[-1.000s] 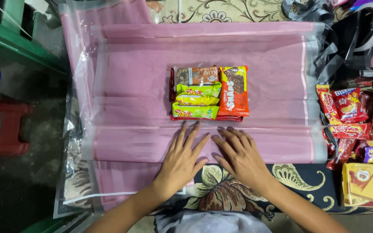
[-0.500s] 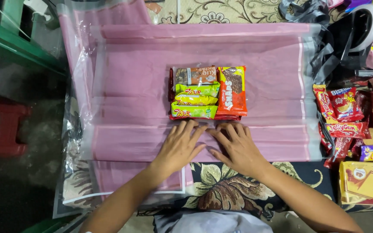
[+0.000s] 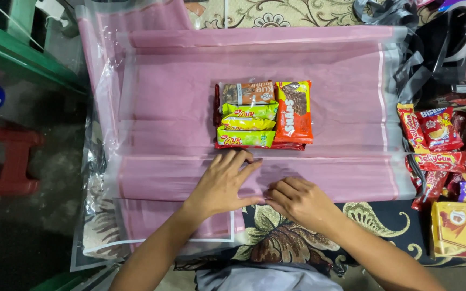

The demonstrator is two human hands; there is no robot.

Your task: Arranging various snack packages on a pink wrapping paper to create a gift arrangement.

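I see my left hand (image 3: pixel 223 183) lying flat, fingers spread, on the translucent pink plastic sheet (image 3: pixel 179 97). My right hand (image 3: pixel 296 202), fingers curled, pinches the sheet's near edge. Just beyond both hands, mid-sheet, sits a tidy stack of green, orange and brown snack packets (image 3: pixel 264 115). Right of the sheet, loose red sweet packets (image 3: pixel 438 143) lie heaped.
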